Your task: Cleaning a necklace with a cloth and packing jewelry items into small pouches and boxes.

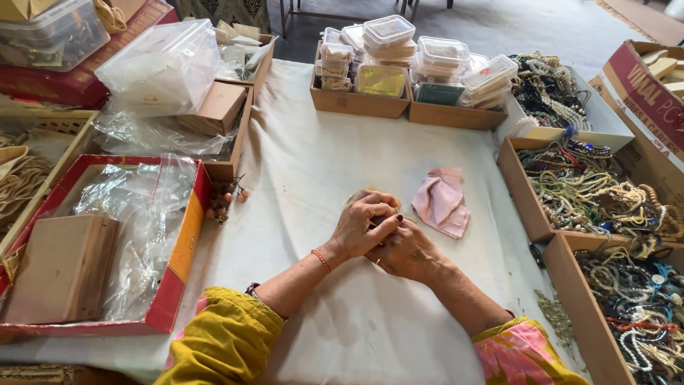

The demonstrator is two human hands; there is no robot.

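Note:
My left hand and my right hand meet at the middle of a table covered with a white cloth. The left hand lies over the right, fingers curled, thumb pressed against the right hand. Under the left fingers a small pale yellowish object shows only at its edge; what it is cannot be made out. My right fingers are hidden beneath the left hand. An orange thread band circles the left wrist. The left sleeve is yellow, the right one pink and patterned.
A folded pink cloth lies just right of the hands. Cardboard trays of clear plastic boxes stand at the back. Cardboard boxes of bead necklaces line the right side. A red box with plastic wrap and a brown carton sits left, loose beads beside it.

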